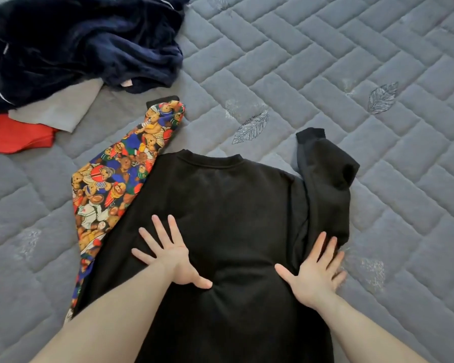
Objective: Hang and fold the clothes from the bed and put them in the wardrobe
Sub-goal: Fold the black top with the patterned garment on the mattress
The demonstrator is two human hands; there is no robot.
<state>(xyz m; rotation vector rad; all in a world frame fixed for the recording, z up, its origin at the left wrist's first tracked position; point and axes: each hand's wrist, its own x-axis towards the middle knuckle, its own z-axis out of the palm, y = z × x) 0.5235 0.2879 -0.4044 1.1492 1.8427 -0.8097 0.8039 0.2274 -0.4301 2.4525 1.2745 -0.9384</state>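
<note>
The left hand (172, 254) lies flat with fingers spread wide, palm down on the lower left of the black sweatshirt (228, 205). The right hand (316, 271) is likewise splayed and flat, pressing at the sweatshirt's right edge, its fingertips touching the base of the black sleeve (325, 179). Neither hand grips anything; both simply press the cloth.

The sweatshirt lies spread on the bed (351, 74), collar pointing away from the person and hem toward them. Its right sleeve is doubled up alongside the body, cuff near the collar end. The teddy-bear printed sleeve (121, 174) runs out from the sweatshirt's left side, reaching up and away past the collar. Well beyond the sweatshirt's upper left sits a heap: a navy fleece garment (84, 40), a grey cloth (60, 111) under it, and a red garment (13, 134) at the frame's edge.

The step looks like smoothing the body flat before folding. To do it well, I would sweep both palms outward from the middle to the side seams, pushing out the crease that shows between the hands, then bring each sleeve straight across the back so the edges run parallel, and keep the collar centred so the final fold comes out square.
</note>
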